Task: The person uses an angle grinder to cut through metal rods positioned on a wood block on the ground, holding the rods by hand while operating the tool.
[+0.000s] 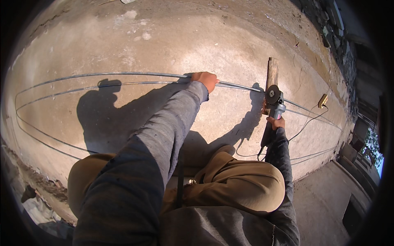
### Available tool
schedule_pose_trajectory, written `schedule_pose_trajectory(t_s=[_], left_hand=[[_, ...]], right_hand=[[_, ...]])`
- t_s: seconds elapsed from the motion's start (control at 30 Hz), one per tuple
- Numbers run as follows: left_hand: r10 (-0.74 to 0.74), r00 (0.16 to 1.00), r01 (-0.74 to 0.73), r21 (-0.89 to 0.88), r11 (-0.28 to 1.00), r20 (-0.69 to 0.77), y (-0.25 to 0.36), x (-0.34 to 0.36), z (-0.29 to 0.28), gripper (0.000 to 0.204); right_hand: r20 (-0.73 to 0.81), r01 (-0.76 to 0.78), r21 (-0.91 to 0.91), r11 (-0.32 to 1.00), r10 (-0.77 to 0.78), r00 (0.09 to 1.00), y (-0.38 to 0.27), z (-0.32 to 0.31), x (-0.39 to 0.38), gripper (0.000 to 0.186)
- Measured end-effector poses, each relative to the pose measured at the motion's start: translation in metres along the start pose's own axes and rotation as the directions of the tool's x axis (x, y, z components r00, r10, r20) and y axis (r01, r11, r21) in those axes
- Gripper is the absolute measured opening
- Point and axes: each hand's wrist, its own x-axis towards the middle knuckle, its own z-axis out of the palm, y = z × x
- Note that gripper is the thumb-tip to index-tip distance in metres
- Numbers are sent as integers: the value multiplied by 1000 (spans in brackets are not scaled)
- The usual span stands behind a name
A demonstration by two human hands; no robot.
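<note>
My left hand point(205, 80) is clamped round the long grey steel rod point(123, 74), pinning it to the pale concrete floor point(164, 41). My right hand point(276, 122) grips the grey angle grinder point(273, 104), disc at the rod where it crosses a short wooden block point(271, 71) toward the floor's right edge — the cut is in hand, I judge. It calls for steady downward pressure.

A bare concrete floor point(164, 45) fills the scene, pale and dusty, with darker stains far off and strong low sunlight casting a long shadow point(102, 110) on the left. A lower paved strip point(324, 197) runs along the right, beside a rubble wall point(340, 49) and green foliage point(375, 143)
</note>
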Motion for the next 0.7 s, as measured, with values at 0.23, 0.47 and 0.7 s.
schedule_pose_trajectory(t_s=[0.23,0.47,0.7], left_hand=[[8,1000,-9,10,1000,27,1,-2,-1,33],[53,997,-53,10,999,-52,-3,-2,8,33],[86,962,-100,-41,994,-261,-8,-6,2,17]], right_hand=[[-8,0,-19,1000,0,1000,-5,0,-9,44],[-15,-1,140,990,3,1000,16,10,-8,40],[25,33,599,800,-60,998,47,21,-13,36]])
